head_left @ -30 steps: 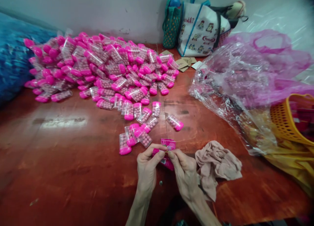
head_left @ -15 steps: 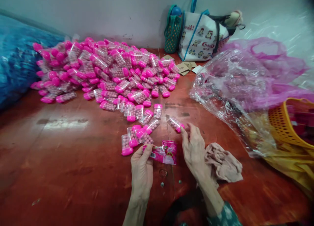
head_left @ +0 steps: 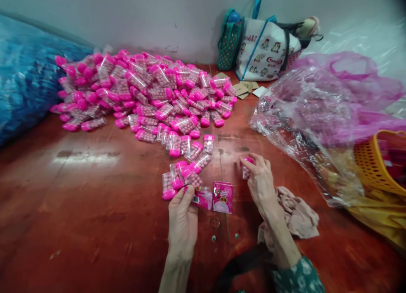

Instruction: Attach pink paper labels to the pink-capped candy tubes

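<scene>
Bottle, pink-capped and see-through, is right of centre in the frame, its cap end pinched by the right hand; whether it touches the table cannot be told. At lower centre, the left hand pinches one end of a flat pink wrapper, the other end free. A pink packet lies just to the wrapper's right. Held only near its cap, the smooth bottle could swivel or slip if the grip loosens. The wrapper looks thin, so too hard a pinch could crease it. Loose bottles lie just above the left hand, where a careless nudge could scatter them. At lower right, the forearm lies across a crumpled cloth, which a wide sweep could drag along.
</scene>
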A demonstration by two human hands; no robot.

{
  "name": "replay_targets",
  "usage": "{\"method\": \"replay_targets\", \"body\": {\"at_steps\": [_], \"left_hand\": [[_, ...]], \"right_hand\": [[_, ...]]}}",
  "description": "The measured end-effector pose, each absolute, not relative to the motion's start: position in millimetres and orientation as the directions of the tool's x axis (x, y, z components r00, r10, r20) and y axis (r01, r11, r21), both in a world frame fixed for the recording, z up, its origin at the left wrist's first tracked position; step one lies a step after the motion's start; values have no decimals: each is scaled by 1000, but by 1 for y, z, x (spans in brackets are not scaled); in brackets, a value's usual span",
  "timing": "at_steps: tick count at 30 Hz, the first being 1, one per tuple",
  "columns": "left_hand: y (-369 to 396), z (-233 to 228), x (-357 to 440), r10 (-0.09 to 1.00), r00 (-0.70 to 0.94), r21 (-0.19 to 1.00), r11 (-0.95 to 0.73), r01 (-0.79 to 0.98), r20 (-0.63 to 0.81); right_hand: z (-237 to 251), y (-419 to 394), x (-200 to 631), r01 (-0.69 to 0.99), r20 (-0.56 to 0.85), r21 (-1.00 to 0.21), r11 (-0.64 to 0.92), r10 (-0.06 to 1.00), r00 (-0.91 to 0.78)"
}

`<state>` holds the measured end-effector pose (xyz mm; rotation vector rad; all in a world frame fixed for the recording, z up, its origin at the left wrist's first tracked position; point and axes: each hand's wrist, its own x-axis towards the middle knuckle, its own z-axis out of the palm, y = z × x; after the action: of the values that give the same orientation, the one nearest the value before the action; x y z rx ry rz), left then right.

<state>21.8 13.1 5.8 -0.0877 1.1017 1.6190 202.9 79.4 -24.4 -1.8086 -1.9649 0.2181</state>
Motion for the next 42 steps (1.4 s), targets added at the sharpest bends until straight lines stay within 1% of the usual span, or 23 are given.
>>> {"method": "replay_targets", "body": {"at_steps": [4,10,12,13,15,16,17,19,21,25,29,32,35,39,42], "left_hand": [[13,5,23,752,-338,585,78,-807,-566],[14,4,22,737,-353,600,88,-795,-577],[14,4,23,733,-355,598,87,-797,-581],[14,4,24,730,-356,598,89,-797,-583],[14,4,26,729,-357,599,90,-795,-584],[14,5,26,733,-355,601,91,-794,-580],[15,5,27,739,-350,603,94,-792,-576],[14,6,28,751,-340,611,105,-785,-566],[14,7,29,754,-346,624,107,-774,-558],[12,11,30,754,-380,657,90,-748,-536],[10,11,31,759,-406,695,83,-715,-508],[11,8,29,753,-425,712,81,-698,-502],[13,6,26,737,-433,706,85,-703,-519],[15,4,23,716,-450,705,82,-705,-533],[15,3,25,724,-460,719,72,-691,-515]], "right_hand": [[-34,75,188,885,267,-459,73,962,59],[-31,69,190,839,277,-543,-24,939,206],[-20,63,194,780,225,-625,-42,947,231],[-12,57,194,716,174,-696,-46,957,231],[7,43,189,549,47,-834,-50,986,160],[17,34,184,510,-7,-858,-60,994,105],[27,26,179,501,-40,-863,-61,998,52],[40,11,167,509,-29,-860,-24,1000,-1],[45,2,157,531,28,-846,42,999,-34],[38,-7,144,558,122,-819,135,991,-61],[31,-9,140,574,145,-799,178,984,-103],[35,-8,144,595,133,-786,164,986,-97],[39,-4,153,626,144,-769,129,989,-28],[39,-1,160,589,99,-806,56,994,42],[40,-1,156,562,97,-825,54,994,46]]}}
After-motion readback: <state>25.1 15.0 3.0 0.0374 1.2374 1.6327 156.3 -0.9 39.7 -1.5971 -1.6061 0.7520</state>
